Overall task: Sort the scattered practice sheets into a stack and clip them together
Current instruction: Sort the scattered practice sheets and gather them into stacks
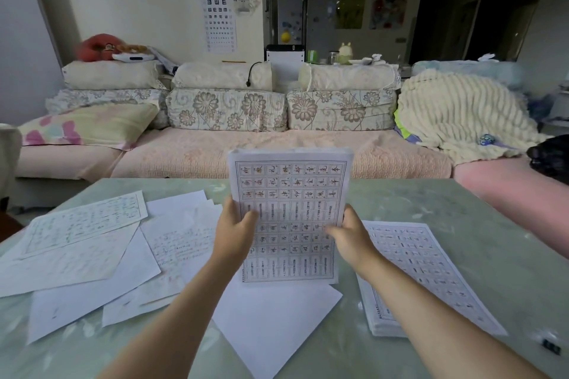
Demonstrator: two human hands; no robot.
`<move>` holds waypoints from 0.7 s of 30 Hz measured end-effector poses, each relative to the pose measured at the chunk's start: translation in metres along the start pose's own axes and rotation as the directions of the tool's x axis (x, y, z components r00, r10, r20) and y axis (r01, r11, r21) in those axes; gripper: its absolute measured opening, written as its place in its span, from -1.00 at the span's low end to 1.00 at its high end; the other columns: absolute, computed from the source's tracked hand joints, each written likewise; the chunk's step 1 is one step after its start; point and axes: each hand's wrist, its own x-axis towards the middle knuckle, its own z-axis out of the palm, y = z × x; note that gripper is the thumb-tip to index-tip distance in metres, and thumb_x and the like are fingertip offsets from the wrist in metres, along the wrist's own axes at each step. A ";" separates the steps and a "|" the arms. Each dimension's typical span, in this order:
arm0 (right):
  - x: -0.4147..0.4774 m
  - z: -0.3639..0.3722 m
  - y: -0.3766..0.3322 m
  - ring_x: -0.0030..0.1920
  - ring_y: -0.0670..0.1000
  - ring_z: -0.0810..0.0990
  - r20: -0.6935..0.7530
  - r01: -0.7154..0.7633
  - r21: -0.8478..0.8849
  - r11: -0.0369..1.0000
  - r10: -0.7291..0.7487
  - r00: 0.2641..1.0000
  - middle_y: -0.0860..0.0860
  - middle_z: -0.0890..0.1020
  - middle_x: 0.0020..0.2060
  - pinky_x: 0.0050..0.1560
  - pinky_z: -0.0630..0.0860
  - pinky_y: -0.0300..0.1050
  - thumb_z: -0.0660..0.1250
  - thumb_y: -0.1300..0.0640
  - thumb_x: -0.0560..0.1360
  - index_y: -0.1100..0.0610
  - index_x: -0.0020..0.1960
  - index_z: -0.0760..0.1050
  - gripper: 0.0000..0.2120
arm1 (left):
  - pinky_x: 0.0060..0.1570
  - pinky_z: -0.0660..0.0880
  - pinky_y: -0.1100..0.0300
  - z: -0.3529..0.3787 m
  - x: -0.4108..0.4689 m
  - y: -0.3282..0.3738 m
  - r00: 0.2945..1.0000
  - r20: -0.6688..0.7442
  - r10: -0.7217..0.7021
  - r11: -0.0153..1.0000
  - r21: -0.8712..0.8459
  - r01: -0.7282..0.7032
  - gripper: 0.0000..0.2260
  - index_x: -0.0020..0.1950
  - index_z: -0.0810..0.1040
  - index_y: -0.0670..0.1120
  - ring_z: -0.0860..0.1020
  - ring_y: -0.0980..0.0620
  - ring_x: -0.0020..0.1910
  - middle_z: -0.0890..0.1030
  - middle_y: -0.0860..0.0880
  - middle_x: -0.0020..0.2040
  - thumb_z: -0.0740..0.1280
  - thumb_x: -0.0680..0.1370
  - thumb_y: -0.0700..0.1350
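Note:
I hold a bundle of printed practice sheets (289, 194) upright above the middle of the table. My left hand (235, 232) grips its left edge and my right hand (348, 235) grips its right edge, thumbs on the front page. A squared stack of printed sheets (425, 274) lies flat at the right. Several loose sheets (101, 258) lie scattered and overlapping at the left, some with handwriting, some blank. One blank sheet (274, 323) lies below the held bundle. A small black binder clip (551, 348) sits at the table's right edge.
The pale green glass table (480, 224) has bare surface at the far right and along the near edge. A pink sofa (246, 154) with floral cushions and a knitted blanket runs behind the table.

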 end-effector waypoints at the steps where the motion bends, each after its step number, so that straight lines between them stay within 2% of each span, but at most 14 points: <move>1: -0.001 0.001 -0.001 0.19 -0.02 0.55 -0.009 0.007 0.008 1.000 -0.007 1.000 -0.05 0.60 0.14 0.17 0.44 -0.09 0.22 0.34 0.55 0.04 0.29 0.38 -0.63 | 0.06 0.56 -0.19 0.002 0.001 -0.002 1.000 0.001 -0.005 1.000 0.020 0.005 -0.79 0.07 0.42 -0.05 0.60 -0.07 0.03 0.59 -0.13 0.05 0.28 0.45 -0.08; 5: -0.004 0.002 -0.002 0.22 -0.01 0.50 -0.038 0.034 -0.051 0.998 -0.036 0.999 -0.04 0.55 0.21 0.26 0.41 -0.03 0.18 0.31 0.57 0.04 0.32 0.34 -0.64 | -0.16 0.56 -0.05 0.004 0.005 0.006 1.000 0.023 -0.008 0.991 0.135 0.005 -0.85 0.06 0.39 -0.15 0.53 -0.03 -0.15 0.55 -0.24 0.05 0.24 0.51 -0.17; 9: 0.003 -0.029 -0.016 0.05 0.02 0.57 -0.069 -0.046 -0.044 0.998 0.043 0.997 0.03 0.58 0.07 0.03 0.53 -0.04 0.24 0.35 0.53 0.09 0.21 0.38 -0.69 | -0.01 0.58 -0.04 0.000 0.010 0.027 0.981 0.189 -0.034 0.949 0.313 -0.027 -0.78 0.14 0.41 -0.01 0.60 0.01 0.01 0.60 0.01 0.06 0.25 0.50 -0.12; 12: 0.006 -0.059 -0.007 0.06 0.10 0.61 -0.047 -0.193 -0.051 0.980 0.191 0.980 0.07 0.62 0.06 0.15 0.56 0.13 0.24 0.31 0.48 0.07 0.20 0.44 -0.68 | -0.20 0.62 0.01 0.020 -0.001 0.037 0.921 0.327 -0.210 0.948 0.300 0.109 -0.82 0.11 0.44 -0.05 0.65 -0.06 -0.08 0.64 -0.07 0.00 0.21 0.53 -0.20; 14: 0.006 -0.079 0.006 0.08 0.18 0.62 -0.033 -0.280 -0.058 0.958 0.278 0.960 0.12 0.63 0.05 0.18 0.55 0.21 0.20 0.30 0.47 0.06 0.15 0.48 -0.70 | -0.19 0.65 -0.01 0.042 -0.008 0.036 0.872 0.373 -0.316 0.933 0.291 0.213 -0.81 0.11 0.48 -0.10 0.67 -0.09 -0.10 0.67 -0.12 -0.03 0.19 0.53 -0.24; 16: 0.003 -0.099 0.017 0.09 0.22 0.62 -0.069 -0.335 -0.062 0.940 0.331 0.941 0.17 0.64 0.05 0.18 0.55 0.22 0.20 0.32 0.45 0.14 0.12 0.51 -0.71 | -0.20 0.65 0.03 0.069 -0.014 0.031 0.848 0.376 -0.374 0.920 0.268 0.287 -0.79 0.13 0.51 -0.12 0.68 -0.07 -0.11 0.68 -0.12 -0.03 0.20 0.53 -0.23; 17: 0.002 -0.110 0.024 0.06 0.21 0.62 -0.102 -0.346 -0.068 0.936 0.339 0.935 0.18 0.65 0.04 0.18 0.55 0.15 0.20 0.34 0.45 0.21 0.12 0.52 -0.72 | -0.21 0.65 0.05 0.083 -0.016 0.028 0.846 0.369 -0.384 0.917 0.255 0.306 -0.80 0.12 0.53 -0.14 0.68 -0.07 -0.13 0.68 -0.11 -0.05 0.21 0.53 -0.22; 19: -0.003 -0.132 0.036 -0.07 0.14 0.58 -0.189 -0.354 -0.108 0.929 0.330 0.925 0.19 0.64 -0.06 0.01 0.53 0.03 0.20 0.37 0.44 0.35 0.11 0.51 -0.73 | -0.23 0.63 0.10 0.115 -0.020 0.021 0.854 0.344 -0.391 0.916 0.235 0.325 -0.85 0.04 0.55 -0.15 0.66 -0.06 -0.17 0.67 -0.10 -0.10 0.22 0.55 -0.22; 21: -0.004 -0.151 0.050 -0.19 0.11 0.56 -0.254 -0.346 -0.171 0.923 0.298 0.920 0.23 0.68 -0.09 -0.11 0.59 0.10 0.16 0.37 0.41 0.32 0.09 0.55 -0.69 | -0.27 0.61 0.14 0.146 -0.023 0.014 0.866 0.328 -0.376 0.918 0.256 0.302 -0.84 0.00 0.58 -0.16 0.63 -0.05 -0.20 0.65 -0.08 -0.14 0.21 0.53 -0.23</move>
